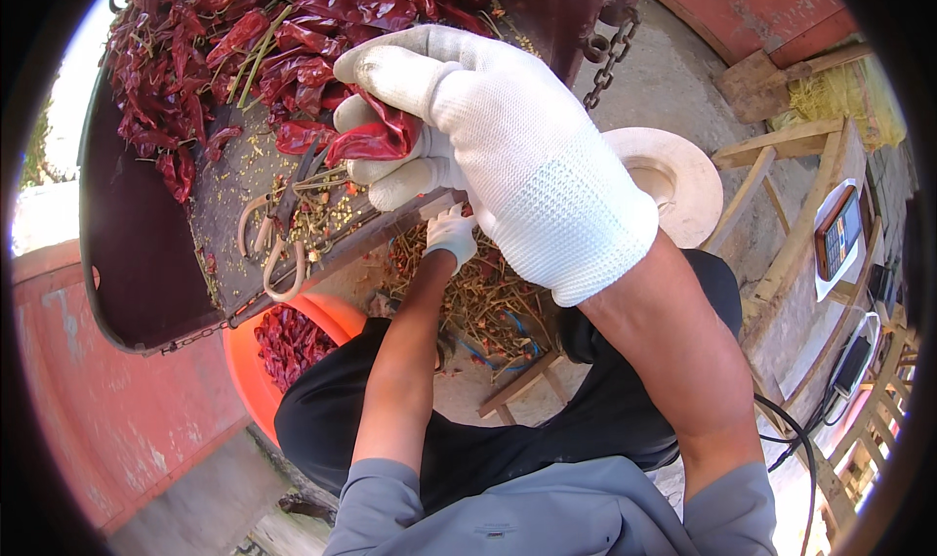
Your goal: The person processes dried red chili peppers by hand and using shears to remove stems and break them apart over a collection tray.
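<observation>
My right hand (505, 131), in a white knitted glove, is raised over a dark metal tray (351, 245). Its fingers are curled around a glossy dried red chili pepper (381, 137). Below the tray's near edge is my left hand (452, 235), also gloved, above a heap of dry stems (498, 292); its fingertips are partly hidden. On the tray lies a pair of scissors (284, 263) with pale handles, among yellow seeds and stem bits. A large pile of dried red chili peppers (241, 43) covers the tray's far part.
An orange tub (245, 365) of red chili pieces stands by my left knee. A straw hat (684, 182) is at the right, near a wooden frame (798, 212) bearing a phone-like device (840, 232). A chain (611, 62) hangs beside the tray; black cables (801, 439) run lower right.
</observation>
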`<action>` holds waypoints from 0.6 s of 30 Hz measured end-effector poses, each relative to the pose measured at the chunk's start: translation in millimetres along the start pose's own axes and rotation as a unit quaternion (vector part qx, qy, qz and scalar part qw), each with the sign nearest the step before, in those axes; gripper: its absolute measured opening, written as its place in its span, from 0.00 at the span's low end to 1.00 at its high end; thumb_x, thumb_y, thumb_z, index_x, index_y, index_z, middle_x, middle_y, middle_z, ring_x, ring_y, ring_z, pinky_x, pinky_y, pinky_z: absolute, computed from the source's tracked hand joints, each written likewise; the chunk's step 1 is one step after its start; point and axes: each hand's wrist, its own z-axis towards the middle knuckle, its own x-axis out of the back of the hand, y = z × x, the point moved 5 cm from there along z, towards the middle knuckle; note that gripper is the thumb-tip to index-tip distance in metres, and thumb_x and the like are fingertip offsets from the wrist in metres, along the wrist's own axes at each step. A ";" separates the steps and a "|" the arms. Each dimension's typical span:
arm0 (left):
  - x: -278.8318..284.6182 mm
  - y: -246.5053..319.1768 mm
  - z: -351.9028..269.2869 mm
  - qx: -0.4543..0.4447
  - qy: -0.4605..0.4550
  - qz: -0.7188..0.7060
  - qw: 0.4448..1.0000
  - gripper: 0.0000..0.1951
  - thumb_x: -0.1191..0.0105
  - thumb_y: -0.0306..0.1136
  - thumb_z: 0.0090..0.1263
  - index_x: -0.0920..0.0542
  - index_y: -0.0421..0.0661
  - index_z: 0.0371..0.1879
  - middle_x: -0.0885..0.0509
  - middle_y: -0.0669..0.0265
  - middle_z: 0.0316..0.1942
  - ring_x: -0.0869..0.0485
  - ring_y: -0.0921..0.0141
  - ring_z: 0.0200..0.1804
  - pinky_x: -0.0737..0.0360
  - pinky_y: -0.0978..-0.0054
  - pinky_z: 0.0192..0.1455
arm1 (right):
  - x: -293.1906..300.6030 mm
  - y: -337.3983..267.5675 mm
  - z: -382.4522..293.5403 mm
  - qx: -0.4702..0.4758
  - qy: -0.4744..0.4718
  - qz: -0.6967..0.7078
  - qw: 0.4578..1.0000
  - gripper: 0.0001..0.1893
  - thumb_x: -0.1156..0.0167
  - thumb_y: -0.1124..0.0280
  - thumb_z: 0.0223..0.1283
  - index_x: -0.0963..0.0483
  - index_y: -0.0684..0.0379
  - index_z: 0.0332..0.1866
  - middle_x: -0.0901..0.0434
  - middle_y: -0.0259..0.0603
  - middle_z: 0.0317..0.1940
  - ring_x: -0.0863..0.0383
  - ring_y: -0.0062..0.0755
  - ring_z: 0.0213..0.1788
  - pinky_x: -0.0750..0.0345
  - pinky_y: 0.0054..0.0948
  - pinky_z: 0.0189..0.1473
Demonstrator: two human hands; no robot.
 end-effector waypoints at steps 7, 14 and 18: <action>-69.7 -44.7 53.5 0.077 0.130 -0.111 0.982 0.26 0.38 0.42 0.63 0.23 0.52 0.62 0.22 0.58 0.61 0.23 0.59 0.60 0.27 0.65 0.62 | -5.0 5.4 4.5 0.033 -0.002 -0.033 0.999 0.11 0.41 0.67 0.69 0.18 0.64 0.40 0.18 0.36 0.27 0.20 0.21 0.31 0.21 0.25 0.36; -21.6 -26.7 1.1 0.129 0.153 -0.267 0.943 0.14 0.34 0.44 0.60 0.14 0.52 0.42 0.10 0.62 0.39 0.12 0.64 0.40 0.18 0.65 0.45 | 5.0 -13.5 -2.9 -0.011 0.051 -0.013 0.999 0.10 0.40 0.67 0.69 0.18 0.63 0.41 0.17 0.37 0.28 0.16 0.24 0.31 0.16 0.28 0.35; -33.5 -13.0 -43.6 0.139 0.145 -0.351 0.915 0.12 0.33 0.36 0.60 0.15 0.47 0.41 0.10 0.64 0.39 0.12 0.66 0.40 0.17 0.69 0.46 | 1.0 -2.9 6.0 -0.011 0.044 -0.014 0.999 0.10 0.40 0.67 0.69 0.19 0.63 0.42 0.17 0.38 0.30 0.16 0.25 0.32 0.14 0.29 0.35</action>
